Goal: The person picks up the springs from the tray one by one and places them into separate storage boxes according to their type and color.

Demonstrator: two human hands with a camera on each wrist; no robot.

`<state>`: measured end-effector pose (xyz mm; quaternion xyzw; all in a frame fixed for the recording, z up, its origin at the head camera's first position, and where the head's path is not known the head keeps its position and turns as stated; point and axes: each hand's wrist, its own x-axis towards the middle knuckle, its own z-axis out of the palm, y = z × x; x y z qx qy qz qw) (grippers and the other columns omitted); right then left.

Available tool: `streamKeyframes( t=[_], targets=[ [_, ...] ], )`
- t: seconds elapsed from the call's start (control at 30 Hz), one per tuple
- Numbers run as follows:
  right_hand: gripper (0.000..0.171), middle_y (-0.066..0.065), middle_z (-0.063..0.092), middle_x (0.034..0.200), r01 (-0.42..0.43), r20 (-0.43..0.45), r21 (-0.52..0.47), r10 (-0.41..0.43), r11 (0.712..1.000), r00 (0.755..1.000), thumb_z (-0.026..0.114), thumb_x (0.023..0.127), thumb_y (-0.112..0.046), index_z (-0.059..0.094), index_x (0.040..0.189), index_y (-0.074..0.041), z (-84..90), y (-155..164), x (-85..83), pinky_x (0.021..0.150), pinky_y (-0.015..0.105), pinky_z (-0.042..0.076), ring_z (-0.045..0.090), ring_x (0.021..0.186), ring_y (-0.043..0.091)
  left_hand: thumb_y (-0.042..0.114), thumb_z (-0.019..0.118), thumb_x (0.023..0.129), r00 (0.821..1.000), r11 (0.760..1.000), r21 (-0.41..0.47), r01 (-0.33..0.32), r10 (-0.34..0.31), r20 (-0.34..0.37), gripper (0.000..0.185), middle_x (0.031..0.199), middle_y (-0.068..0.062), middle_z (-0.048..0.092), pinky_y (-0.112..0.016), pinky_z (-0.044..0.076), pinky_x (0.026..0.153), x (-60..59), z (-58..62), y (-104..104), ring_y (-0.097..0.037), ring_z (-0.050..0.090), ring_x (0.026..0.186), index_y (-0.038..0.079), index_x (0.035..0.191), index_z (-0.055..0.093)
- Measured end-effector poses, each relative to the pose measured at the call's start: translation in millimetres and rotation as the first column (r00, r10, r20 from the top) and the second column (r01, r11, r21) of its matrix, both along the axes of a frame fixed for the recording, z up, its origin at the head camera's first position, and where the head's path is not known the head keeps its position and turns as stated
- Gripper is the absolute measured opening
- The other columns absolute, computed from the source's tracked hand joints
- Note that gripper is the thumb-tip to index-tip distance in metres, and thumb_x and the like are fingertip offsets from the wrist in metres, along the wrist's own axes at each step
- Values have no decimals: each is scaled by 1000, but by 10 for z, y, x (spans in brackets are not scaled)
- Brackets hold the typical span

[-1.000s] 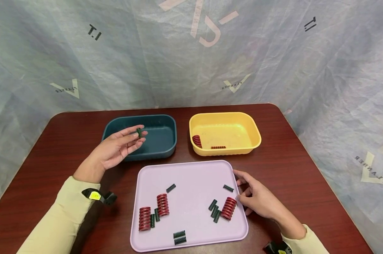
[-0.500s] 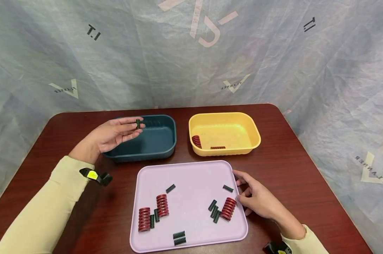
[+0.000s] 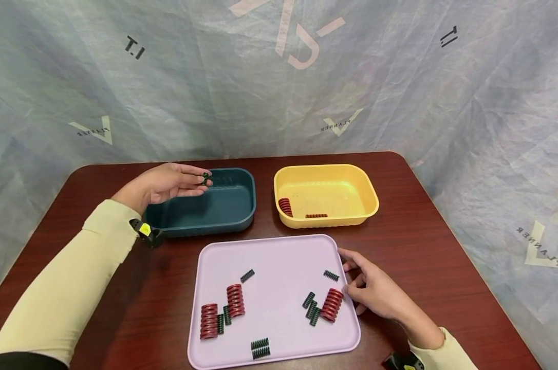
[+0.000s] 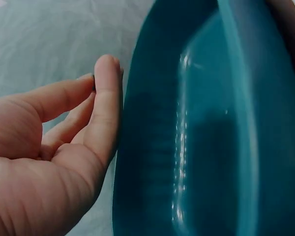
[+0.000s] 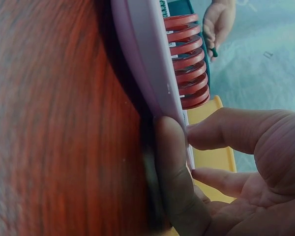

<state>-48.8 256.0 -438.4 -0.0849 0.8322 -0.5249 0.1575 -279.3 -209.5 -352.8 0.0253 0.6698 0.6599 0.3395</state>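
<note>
Green spring (image 3: pixel 205 179) pinched by fingers (image 4: pixel 106 93) of left hand (image 3: pixel 170 181); right hand (image 3: pixel 378 289) grips lilac tray (image 3: pixel 279 267) edge.

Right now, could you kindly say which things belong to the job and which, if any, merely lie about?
Probably the job's:
green springs, one in the left hand
red springs
teal bin, yellow bin
lilac tray, gripped by the right hand

Probably just surroundings:
table
printed curtain
wrist devices

A red-brown table (image 3: pixel 413 221) with rounded far corners stood before a wrinkled grey cloth (image 3: pixel 205 103), on which pale letters (image 3: pixel 313 41) and black letters (image 3: pixel 130 44) were printed, some being mirrored.
</note>
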Motion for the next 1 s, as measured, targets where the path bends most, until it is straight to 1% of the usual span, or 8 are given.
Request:
streamKeyframes(
  t=[0.2,0.33,0.5,0.63,0.73,0.83,0.9,1.0],
  targets=[
    [77,23,47,126,4,5,-2,-4,1000,1000,63,89,12,35,158,-7,-7,0,3,45,42,58,62,77,24,4,53,108,999,992,-119,31,-27,38,52,127,-15,68,-40,49,106,-136,-6,60,-22,70,112,-3,157,36],
    [78,23,47,126,7,8,-3,-7,1000,1000,62,88,12,35,158,-8,-11,0,-2,45,42,58,62,77,25,1,52,107,997,985,-162,62,-53,58,53,124,-15,69,-40,50,105,-184,-1,92,-22,70,110,-1,158,35],
    [78,23,47,126,8,13,-5,-8,1000,1000,62,88,12,34,158,-8,-10,2,-8,45,42,58,62,77,26,-1,51,107,992,968,-220,119,-107,67,53,123,-15,69,-42,50,106,-235,-3,109,-23,69,111,-3,158,35],
    [78,23,48,127,7,14,-2,-7,1000,1000,63,88,12,35,158,-7,-10,4,-12,45,42,58,62,77,24,0,52,107,985,955,-249,162,-143,92,54,127,-18,67,-45,47,109,-276,-20,121,-23,70,109,-4,158,34],
    [77,24,48,126,6,12,-3,-6,1000,1000,63,89,12,35,158,-7,-10,4,-14,45,43,58,62,77,24,0,52,107,980,944,-269,191,-166,112,54,128,-20,66,-46,47,108,-300,-42,137,-22,71,105,-5,157,34],
    [77,24,48,126,6,12,-2,-6,1000,1000,64,89,12,35,158,-7,-11,5,-16,45,43,58,62,77,24,0,51,107,974,935,-283,216,-186,129,54,130,-21,64,-46,47,109,-312,-55,156,-22,71,105,-6,157,33],
    [77,24,48,126,6,12,-2,-6,1000,1000,63,88,12,35,158,-7,-12,5,-18,45,42,58,62,76,24,0,51,108,971,931,-284,227,-194,142,54,132,-22,63,-46,46,110,-318,-66,160,-22,71,106,-6,158,31],
    [77,23,48,126,5,14,1,-5,1000,1000,63,89,12,35,158,-7,-12,5,-23,45,42,58,62,76,24,0,50,108,968,933,-276,233,-195,157,55,138,-25,59,-46,44,112,-317,-78,157,-22,70,108,-6,158,29]
  ],
)
